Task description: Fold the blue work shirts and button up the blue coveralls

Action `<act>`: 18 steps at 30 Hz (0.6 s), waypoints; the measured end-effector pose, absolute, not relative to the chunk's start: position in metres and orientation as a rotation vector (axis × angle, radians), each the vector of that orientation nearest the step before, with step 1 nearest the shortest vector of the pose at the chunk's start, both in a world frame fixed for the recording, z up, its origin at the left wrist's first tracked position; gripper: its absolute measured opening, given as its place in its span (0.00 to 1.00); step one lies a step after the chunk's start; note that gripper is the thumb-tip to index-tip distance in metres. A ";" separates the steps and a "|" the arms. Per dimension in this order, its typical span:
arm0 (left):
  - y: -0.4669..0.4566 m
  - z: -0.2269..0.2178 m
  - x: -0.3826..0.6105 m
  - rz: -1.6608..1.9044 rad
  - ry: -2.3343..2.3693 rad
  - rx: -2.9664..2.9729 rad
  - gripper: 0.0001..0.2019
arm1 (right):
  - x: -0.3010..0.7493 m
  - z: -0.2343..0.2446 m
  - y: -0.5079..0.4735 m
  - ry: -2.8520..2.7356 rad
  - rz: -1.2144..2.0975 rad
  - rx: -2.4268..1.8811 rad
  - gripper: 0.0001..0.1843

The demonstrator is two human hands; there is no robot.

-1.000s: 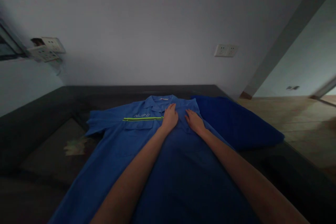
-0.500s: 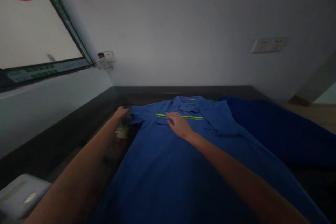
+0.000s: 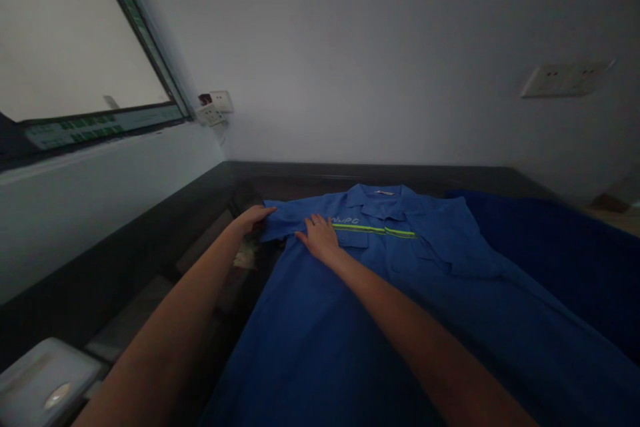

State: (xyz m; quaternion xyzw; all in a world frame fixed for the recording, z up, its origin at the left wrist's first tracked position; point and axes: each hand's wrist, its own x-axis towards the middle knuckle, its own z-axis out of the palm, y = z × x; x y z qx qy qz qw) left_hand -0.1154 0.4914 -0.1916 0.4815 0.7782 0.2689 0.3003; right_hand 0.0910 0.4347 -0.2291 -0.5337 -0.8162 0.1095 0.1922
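A blue short-sleeved work shirt (image 3: pixel 350 300) with a yellow-green reflective stripe across the chest lies flat, collar away from me, on a dark table (image 3: pixel 165 260). My left hand (image 3: pixel 254 217) holds the end of the shirt's left sleeve, fingers closed on the cloth edge. My right hand (image 3: pixel 319 239) lies flat with fingers spread on the shirt by the shoulder, just left of the stripe.
A darker blue cloth (image 3: pixel 560 240) lies to the right of the shirt. A white object (image 3: pixel 43 380) sits at the near left. A window (image 3: pixel 65 47) is on the left wall, sockets (image 3: pixel 214 109) in the corner and another socket plate (image 3: pixel 565 79) on the back wall.
Both hands left the shirt's chest middle. My left hand reached out to the left sleeve and took its edge; my right hand slid left to the shoulder. My view turned left.
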 end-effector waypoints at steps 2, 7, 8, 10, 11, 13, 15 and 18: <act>0.492 -0.196 -0.116 0.718 2.109 1.347 0.10 | 0.090 -0.230 0.440 -2.236 0.303 -1.553 0.37; 0.491 -0.203 -0.113 0.731 2.341 1.533 0.15 | 0.083 -0.235 0.450 -2.146 0.300 -1.707 0.43; 0.491 -0.203 -0.112 0.715 2.376 1.579 0.15 | 0.081 -0.237 0.451 -2.150 0.303 -1.716 0.44; 0.492 -0.202 -0.114 0.699 2.411 1.656 0.16 | 0.075 -0.238 0.451 -2.156 0.302 -1.720 0.44; 0.493 -0.200 -0.116 0.698 2.421 1.684 0.16 | 0.072 -0.239 0.451 -2.156 0.296 -1.717 0.44; 0.496 -0.197 -0.121 0.698 2.438 1.730 0.16 | 0.065 -0.240 0.452 -2.158 0.286 -1.713 0.44; 0.500 -0.192 -0.129 0.684 2.450 1.757 0.16 | 0.058 -0.240 0.453 -2.165 0.287 -1.713 0.44; 0.504 -0.188 -0.139 0.649 2.485 1.743 0.15 | 0.047 -0.238 0.453 -2.166 0.316 -1.706 0.45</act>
